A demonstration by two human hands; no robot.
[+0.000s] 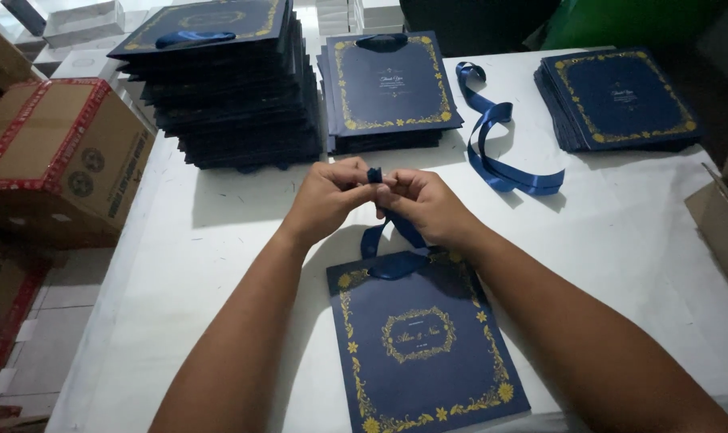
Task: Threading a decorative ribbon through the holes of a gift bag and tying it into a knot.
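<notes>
A flat navy paper bag (424,341) with a gold floral border lies on the white table (620,240) in front of me. A blue satin ribbon (392,240) loops up from its top edge. My left hand (328,196) and my right hand (424,200) meet above the bag, both pinching the ribbon's upper end between fingertips. The ribbon's end pokes out between my thumbs.
A tall stack of navy bags (228,88) stands at the far left, a shorter stack (388,88) in the middle, a third (616,100) at the far right. Loose blue ribbon (500,144) lies between them. Cardboard boxes (55,160) sit left of the table.
</notes>
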